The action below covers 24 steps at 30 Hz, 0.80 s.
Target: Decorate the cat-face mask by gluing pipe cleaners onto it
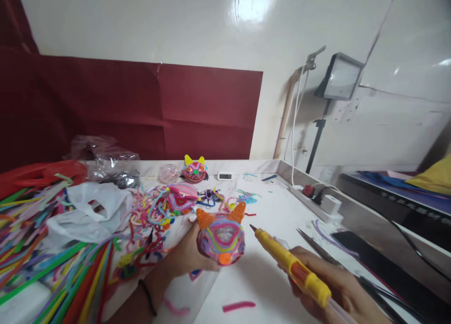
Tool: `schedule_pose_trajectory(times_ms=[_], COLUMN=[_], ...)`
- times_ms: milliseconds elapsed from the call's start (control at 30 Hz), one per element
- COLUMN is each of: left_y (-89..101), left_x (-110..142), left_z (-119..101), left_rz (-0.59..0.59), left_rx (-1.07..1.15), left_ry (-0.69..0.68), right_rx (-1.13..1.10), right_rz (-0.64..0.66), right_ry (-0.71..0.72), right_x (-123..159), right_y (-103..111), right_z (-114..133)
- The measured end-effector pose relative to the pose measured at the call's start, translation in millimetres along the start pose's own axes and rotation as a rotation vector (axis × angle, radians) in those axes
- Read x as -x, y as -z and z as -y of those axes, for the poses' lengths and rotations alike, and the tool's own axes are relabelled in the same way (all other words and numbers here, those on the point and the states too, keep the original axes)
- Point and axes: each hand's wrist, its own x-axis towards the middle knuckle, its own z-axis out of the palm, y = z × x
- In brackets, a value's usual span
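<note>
My left hand [188, 251] is closed round the side of a small round animal head [225, 239]. Bands of pink, yellow and blue pipe cleaner cover its front, with two orange ears on top and an orange pompom low down. In my right hand [317, 272] is a yellow hot glue gun [292, 263], a clear glue stick coming out of its back end. Its dark nozzle points up and left toward the head, apart from it. Below them, a short magenta pipe cleaner piece [238, 306] lies on the white table [260, 286].
Several loose pipe cleaners [81, 277] and a white plastic bag [88, 211] crowd the left. Further back are a yellow-eared head [195, 170], a pink piece [181, 197] and a small digital clock [224, 175]. Scissors [317, 246], a phone [355, 249] and a power strip [327, 213] lie right.
</note>
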Motion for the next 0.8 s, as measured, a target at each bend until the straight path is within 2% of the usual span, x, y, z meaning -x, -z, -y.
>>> schedule_pose_trajectory(times_ms=[100, 233, 433, 600, 800], left_y=[3.1, 7.1, 7.2, -0.6, -5.2], left_x=[0, -2, -5, -4, -2], left_z=[-1, -1, -5, -12, -19], left_rz=[0.028, -0.056, -0.214, -0.208, -0.216], left_rx=[0.002, -0.043, -0.077, -0.001, 0.058], left_ry=[-0.078, -0.174, -0.147, -0.129, -0.121], right_rx=[0.047, 0.004, -0.092, -0.057, -0.126], right_rz=[0.006, 0.044, -0.003, 0.020, 0.062], right_ry=[0.086, 0.082, 0.141, 0.136, 0.086], right_x=[-10, -21, -36, -50, -55], right_y=[2, -2, -12, -12, -11], right_z=[8, 23, 28, 27, 39])
